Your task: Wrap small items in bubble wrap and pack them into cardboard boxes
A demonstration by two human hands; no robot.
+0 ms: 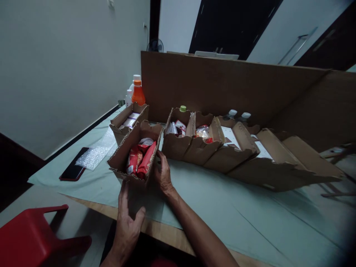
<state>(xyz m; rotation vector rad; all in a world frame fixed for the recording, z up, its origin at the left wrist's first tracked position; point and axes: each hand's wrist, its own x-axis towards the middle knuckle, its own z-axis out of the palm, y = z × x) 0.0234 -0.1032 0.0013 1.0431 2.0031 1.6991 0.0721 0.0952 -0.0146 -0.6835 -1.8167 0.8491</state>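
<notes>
A cardboard box [119, 168] without a lid stands near the front of the table, with red packets [143, 157] inside. My right hand [163, 172] grips its right side, with part of the fingers hidden by the hand itself. At the box's front lower edge is my left hand [128, 222], its fingers stretched upward and the thumb spread away. The fingertips come close to the cardboard, and I cannot tell whether they press on it. Directly behind stands another cardboard box [117, 130] holding white and purple packs [130, 120].
A row of open cardboard boxes [200, 154] stands to the right, with small packs inside. Bubble wrap [97, 154] and a phone [72, 167] lie at left. Bottles [138, 94] stand behind. A cardboard wall [208, 83] closes the back; a red stool [30, 237] is at lower left.
</notes>
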